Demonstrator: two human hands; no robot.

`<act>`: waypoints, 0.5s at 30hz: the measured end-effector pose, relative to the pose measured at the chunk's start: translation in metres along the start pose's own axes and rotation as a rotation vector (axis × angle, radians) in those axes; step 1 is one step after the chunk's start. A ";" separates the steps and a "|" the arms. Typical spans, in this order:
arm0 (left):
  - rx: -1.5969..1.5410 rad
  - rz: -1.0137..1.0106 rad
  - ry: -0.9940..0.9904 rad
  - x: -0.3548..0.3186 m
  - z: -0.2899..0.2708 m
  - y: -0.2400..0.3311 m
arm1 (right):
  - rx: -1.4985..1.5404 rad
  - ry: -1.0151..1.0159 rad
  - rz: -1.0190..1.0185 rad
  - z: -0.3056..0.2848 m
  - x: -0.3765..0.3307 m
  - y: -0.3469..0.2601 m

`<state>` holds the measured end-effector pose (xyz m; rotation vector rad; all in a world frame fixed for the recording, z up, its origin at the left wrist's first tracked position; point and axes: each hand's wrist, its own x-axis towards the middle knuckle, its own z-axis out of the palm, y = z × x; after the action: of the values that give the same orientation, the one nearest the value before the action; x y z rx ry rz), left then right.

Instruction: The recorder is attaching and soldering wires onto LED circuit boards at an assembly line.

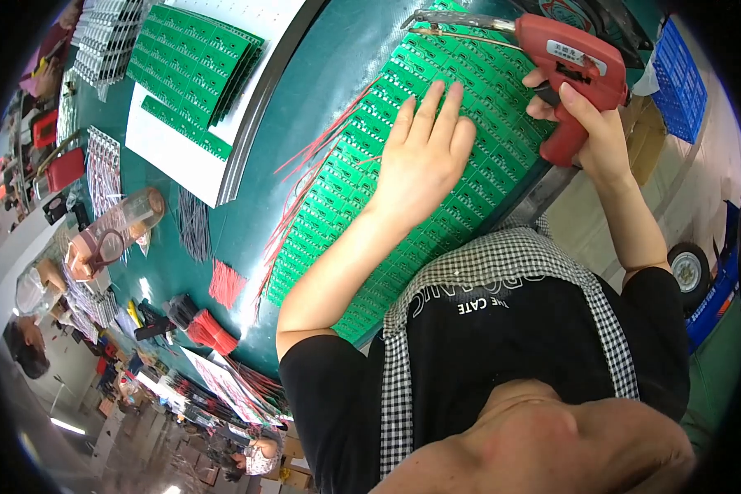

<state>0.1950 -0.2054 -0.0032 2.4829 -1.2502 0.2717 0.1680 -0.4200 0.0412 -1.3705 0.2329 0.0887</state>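
Rows of green circuit boards cover the bench in front of me. My left hand lies over them, fingers stretched forward; whether anything is under the palm is hidden. In my right hand is a red soldering gun, gripped by its handle with a finger near the black trigger. Its metal tip points left, above the far end of the boards. Thin red wires run along the left edge of the boards, some reaching onto them close to my left wrist.
Stacked green boards sit on white sheets at the far left. Bundles of red wire and grey wire lie left, near a clear bottle. A blue crate stands at right. Other people are in the left background.
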 end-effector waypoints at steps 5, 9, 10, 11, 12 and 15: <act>-0.003 -0.029 -0.010 -0.008 0.009 0.001 | 0.263 -0.054 0.077 -0.007 0.001 0.012; -0.062 -0.085 -0.048 -0.009 0.005 0.001 | 0.284 -0.044 0.070 -0.006 0.004 0.014; -0.061 -0.085 -0.047 -0.010 0.005 0.000 | 0.281 -0.043 0.068 -0.007 0.004 0.014; -0.053 -0.095 -0.037 -0.010 0.006 0.000 | 0.280 -0.043 0.068 -0.007 0.004 0.014; -0.045 -0.105 -0.027 -0.011 0.006 0.000 | 0.269 -0.043 0.055 -0.007 0.004 0.014; -0.051 -0.105 -0.028 -0.011 0.006 0.000 | 0.256 -0.034 0.042 -0.007 0.002 0.017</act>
<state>0.1880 -0.1996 -0.0126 2.5070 -1.1193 0.1769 0.1661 -0.4237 0.0235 -1.1089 0.2357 0.1134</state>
